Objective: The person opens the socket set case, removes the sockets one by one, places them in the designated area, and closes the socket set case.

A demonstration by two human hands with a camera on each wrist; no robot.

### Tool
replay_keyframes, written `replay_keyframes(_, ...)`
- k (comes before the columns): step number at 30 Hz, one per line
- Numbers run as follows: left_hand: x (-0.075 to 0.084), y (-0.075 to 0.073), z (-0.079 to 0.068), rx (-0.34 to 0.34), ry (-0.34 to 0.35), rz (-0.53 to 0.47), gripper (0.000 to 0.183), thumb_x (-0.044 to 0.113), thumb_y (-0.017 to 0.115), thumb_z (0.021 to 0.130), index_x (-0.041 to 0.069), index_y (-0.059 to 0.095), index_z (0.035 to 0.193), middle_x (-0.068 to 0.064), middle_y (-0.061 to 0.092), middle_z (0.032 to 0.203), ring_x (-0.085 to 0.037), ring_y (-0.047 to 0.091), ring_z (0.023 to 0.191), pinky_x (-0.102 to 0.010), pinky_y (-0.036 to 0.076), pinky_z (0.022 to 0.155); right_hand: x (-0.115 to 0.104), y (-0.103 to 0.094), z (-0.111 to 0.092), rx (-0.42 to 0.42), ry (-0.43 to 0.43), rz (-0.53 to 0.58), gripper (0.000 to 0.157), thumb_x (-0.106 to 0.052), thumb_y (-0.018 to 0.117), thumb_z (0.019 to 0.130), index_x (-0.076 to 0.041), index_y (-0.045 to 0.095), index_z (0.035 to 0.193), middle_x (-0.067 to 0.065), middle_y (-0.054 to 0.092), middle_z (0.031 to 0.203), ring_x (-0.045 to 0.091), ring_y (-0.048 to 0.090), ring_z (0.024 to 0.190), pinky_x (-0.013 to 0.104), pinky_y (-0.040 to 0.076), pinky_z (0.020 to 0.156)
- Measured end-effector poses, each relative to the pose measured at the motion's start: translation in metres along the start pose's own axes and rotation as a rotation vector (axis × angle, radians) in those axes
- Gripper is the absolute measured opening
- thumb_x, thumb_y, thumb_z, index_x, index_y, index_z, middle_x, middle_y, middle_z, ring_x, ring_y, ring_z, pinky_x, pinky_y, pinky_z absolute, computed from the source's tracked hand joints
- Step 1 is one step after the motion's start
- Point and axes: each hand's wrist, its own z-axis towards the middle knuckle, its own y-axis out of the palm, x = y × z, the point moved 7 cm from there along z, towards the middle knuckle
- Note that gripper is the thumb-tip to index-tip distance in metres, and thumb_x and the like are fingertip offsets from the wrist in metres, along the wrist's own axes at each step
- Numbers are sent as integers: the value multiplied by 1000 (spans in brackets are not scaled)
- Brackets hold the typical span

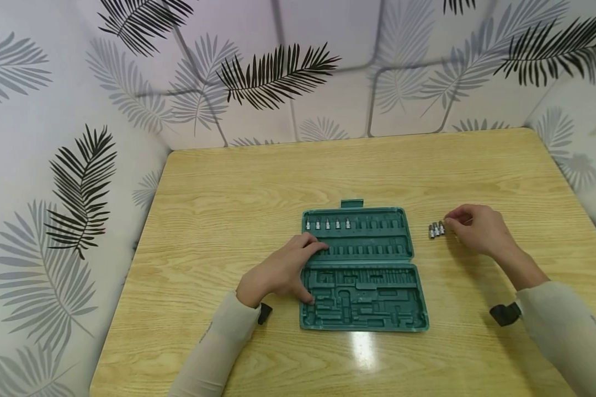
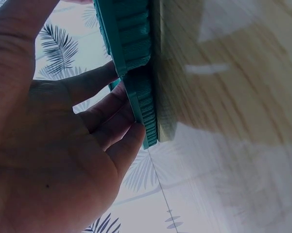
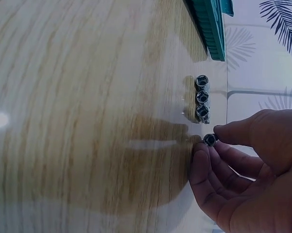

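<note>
A green plastic tool case [image 1: 362, 259] lies unfolded on the table, with moulded slots in both halves. Along its upper row stand several silver socket bits [image 1: 328, 224]. My left hand [image 1: 285, 270] rests on the case's left edge, thumb and fingers spread apart; fingertips touch the case's side [image 2: 145, 104] in the left wrist view. Right of the case, my right hand [image 1: 479, 229] pinches a small metal socket bit [image 3: 210, 140] between thumb and fingers. Three more socket bits [image 3: 202, 97] lie side by side on the table just beyond those fingers, square holes showing.
The wooden table [image 1: 218, 220] reaches back to a wall covering with a leaf pattern [image 1: 278, 77]. A latch tab [image 1: 352, 203] sticks out from the case's far edge. Dark straps sit at both wrists.
</note>
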Motion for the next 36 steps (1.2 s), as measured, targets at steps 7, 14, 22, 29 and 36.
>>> replay_keyframes(7, 7, -5, -3, -11, -25, -4, 110, 30, 104, 76, 10, 45, 166, -12, 46, 157, -29, 47, 144, -46, 50, 120, 0, 1, 1, -1, 11, -7, 35, -22, 60, 111, 8, 73, 123, 33, 73, 117, 42, 70, 101, 30, 52, 67)
replay_keyframes(14, 5, -4, -2, -11, -36, 8, 111, 32, 104, 75, 12, 44, 166, -10, 46, 158, -27, 46, 145, -44, 49, 121, 0, 2, 2, -6, 10, -8, 34, -23, 63, 110, 8, 73, 122, 31, 74, 115, 41, 71, 100, 30, 53, 67)
replay_keyframes(22, 8, -6, -4, -11, -35, 0, 112, 32, 105, 74, 12, 44, 167, -11, 45, 158, -28, 46, 146, -44, 49, 121, 1, 2, 1, -10, 16, -26, 34, -24, 64, 109, 7, 74, 117, 30, 75, 112, 40, 71, 98, 31, 51, 69)
replay_keyframes(29, 9, -7, -4, -9, -38, -1, 112, 32, 105, 75, 12, 44, 166, -11, 45, 158, -29, 46, 146, -45, 50, 120, 1, 2, -2, -13, 13, -21, 35, -26, 63, 110, 7, 74, 118, 30, 75, 113, 39, 71, 97, 32, 51, 69)
replay_keyframes(36, 9, -6, -4, -12, -41, 1, 112, 31, 105, 75, 12, 44, 166, -11, 45, 158, -28, 46, 145, -44, 49, 121, 1, 0, -4, 8, 0, -16, 39, -29, 61, 111, 7, 72, 120, 32, 74, 116, 40, 70, 99, 32, 51, 70)
